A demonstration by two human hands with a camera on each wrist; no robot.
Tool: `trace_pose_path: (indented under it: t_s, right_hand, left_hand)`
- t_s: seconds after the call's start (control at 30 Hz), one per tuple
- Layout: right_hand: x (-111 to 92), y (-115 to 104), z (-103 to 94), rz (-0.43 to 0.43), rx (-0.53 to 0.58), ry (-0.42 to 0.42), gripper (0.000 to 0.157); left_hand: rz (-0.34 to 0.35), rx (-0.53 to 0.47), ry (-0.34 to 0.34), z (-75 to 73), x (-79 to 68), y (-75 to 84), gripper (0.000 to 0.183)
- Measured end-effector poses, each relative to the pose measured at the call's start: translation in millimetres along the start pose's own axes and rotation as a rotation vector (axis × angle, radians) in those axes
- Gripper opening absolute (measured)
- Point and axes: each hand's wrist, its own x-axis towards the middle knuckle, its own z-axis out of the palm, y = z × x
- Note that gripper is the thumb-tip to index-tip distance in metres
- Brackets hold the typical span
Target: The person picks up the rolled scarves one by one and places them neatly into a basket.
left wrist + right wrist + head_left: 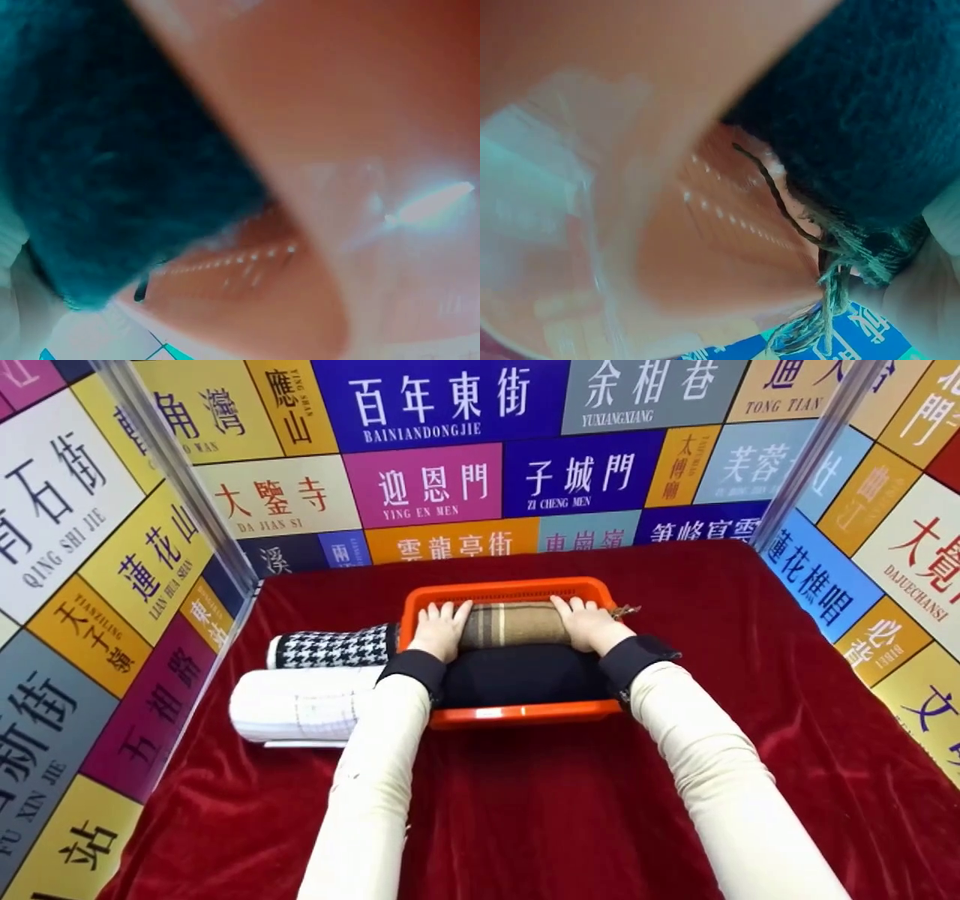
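Observation:
A brown plaid scarf (pixel 517 626), rolled up with stripes near its middle, lies in the back of an orange basket (pixel 525 713). My left hand (pixel 441 631) grips the roll's left end from above, fingers over its top. At the other end my right hand (pixel 589 624) holds it the same way. In front of it, inside the basket, lies a black fabric roll (pixel 521 675), which fills much of both wrist views. Loose fringe (pixel 831 296) hangs from the scarf's end beside the basket wall in the right wrist view. The left wrist view hides the left fingers.
Left of the basket lie a black-and-white houndstooth roll (pixel 330 647) and, nearer me, a white roll (pixel 296 705) with faint lines, partly behind my left sleeve. Dark red cloth (pixel 525 802) covers the table. Panels with printed signs (pixel 442 484) stand around the back and sides.

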Motion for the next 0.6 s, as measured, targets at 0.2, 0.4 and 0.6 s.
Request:
trace_pose_path:
  t_s: [0.2, 0.4, 0.6]
  right_hand:
    - [-6.5, 9.3, -12.6, -0.103, 0.223, 0.121, 0.087]
    - [-40.4, 6.6, -41.5, -0.190, 0.438, 0.322, 0.089]
    - [-96.9, -2.6, -55.4, -0.346, 0.489, 0.593, 0.078]
  left_hand:
    - [0.003, -0.145, -0.069, -21.3, -2.4, 0.4, 0.082]
    - [0.087, -0.374, 0.065, -55.8, -19.6, 1.7, 0.084]
    - [0.174, -0.453, 0.338, -69.9, -60.8, -6.8, 0.074]
